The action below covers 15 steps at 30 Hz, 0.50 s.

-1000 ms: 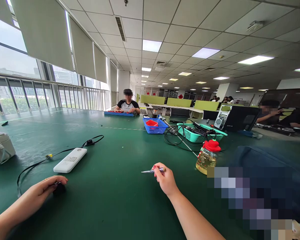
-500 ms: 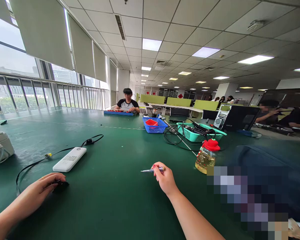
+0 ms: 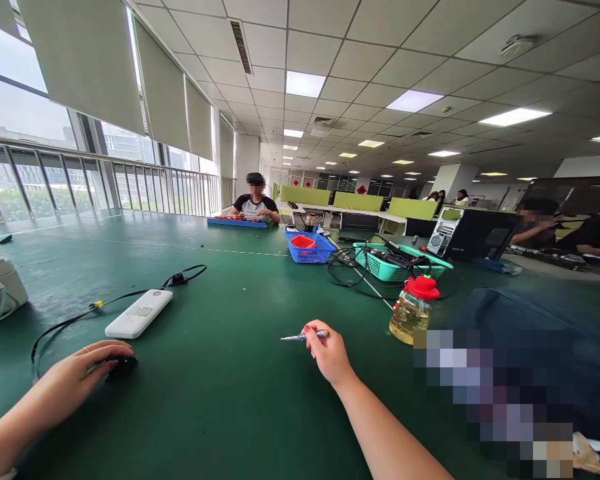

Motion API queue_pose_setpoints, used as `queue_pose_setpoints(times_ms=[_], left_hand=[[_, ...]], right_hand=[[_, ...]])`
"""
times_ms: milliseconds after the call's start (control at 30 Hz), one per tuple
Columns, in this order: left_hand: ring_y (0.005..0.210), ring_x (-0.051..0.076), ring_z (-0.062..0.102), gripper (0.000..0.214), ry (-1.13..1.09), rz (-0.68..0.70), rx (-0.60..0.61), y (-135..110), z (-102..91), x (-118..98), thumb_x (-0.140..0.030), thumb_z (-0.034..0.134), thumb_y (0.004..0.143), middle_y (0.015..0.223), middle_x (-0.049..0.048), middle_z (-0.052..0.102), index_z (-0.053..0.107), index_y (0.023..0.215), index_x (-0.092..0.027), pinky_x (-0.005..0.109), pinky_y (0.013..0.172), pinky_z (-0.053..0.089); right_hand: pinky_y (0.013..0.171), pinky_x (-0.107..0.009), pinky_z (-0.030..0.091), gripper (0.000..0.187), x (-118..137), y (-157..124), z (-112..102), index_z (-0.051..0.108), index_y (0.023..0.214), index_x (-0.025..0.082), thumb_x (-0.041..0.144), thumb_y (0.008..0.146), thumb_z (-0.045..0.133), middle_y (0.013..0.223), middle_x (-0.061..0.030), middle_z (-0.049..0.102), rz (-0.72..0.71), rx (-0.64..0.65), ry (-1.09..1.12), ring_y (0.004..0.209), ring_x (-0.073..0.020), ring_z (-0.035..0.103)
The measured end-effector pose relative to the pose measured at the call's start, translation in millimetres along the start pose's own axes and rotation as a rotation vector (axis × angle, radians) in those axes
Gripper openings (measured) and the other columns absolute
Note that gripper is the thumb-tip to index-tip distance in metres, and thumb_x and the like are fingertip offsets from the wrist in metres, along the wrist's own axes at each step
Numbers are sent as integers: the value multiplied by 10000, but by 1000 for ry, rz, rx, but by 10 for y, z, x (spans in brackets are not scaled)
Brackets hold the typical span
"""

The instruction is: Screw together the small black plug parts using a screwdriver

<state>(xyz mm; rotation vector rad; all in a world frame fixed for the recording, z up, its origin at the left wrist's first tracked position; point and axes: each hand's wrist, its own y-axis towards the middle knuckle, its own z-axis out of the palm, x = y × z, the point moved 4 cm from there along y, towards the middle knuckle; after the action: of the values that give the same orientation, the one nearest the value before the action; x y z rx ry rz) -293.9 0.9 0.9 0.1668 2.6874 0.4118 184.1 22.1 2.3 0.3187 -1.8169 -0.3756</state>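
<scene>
My right hand [image 3: 326, 350] is closed around a small screwdriver [image 3: 295, 338] with a clear handle, held low over the green table [image 3: 220, 400]. Its thin metal tip points left and touches nothing I can make out. At the left, my left hand [image 3: 83, 377] is curled over a small black object [image 3: 124, 368], thumb and fingers on it. The hand covers part of that object, so its kind is unclear. Just beyond the left hand lies a white power bank [image 3: 140, 313], with a black cable [image 3: 120, 298] beside it.
A glass jar with a red lid [image 3: 411, 310] stands right of my right hand. Behind it are a teal basket of cables [image 3: 385, 269] and a blue basket [image 3: 310, 253]. Dark cloth [image 3: 540, 333] covers the right side. Another person [image 3: 255, 203] sits at the far end.
The view has shifted very slightly. My left fingers have straightened a little over the black object. My right hand holds the screwdriver almost as before.
</scene>
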Motion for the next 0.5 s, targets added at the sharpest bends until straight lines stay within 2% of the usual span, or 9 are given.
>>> queue_pose_setpoints(times_ms=[233,367,500], left_hand=[[1069,242,664,538,135,59,-58,-4,6,64,-574,366,790,1199,29,691,754,1015,-277,322,940,529],[1049,235,671,536,181,123,-58,-22,2,-4,-556,350,810,1139,32,717,750,1029,-274,348,960,522],[1045,230,672,531,172,121,-43,-38,-2,-67,-538,353,814,1125,38,721,750,1033,-262,344,964,521]], right_hand=[[468,-239,343,344,7,-12,-1,590,762,192,492,889,478,578,21,498,1,1,7,480,-115,438],[467,-236,343,356,4,-9,5,587,758,193,500,894,470,580,21,498,-6,4,-2,483,-114,440],[468,-237,351,368,-15,1,6,595,761,191,512,892,470,575,18,505,-10,-6,-8,481,-116,448]])
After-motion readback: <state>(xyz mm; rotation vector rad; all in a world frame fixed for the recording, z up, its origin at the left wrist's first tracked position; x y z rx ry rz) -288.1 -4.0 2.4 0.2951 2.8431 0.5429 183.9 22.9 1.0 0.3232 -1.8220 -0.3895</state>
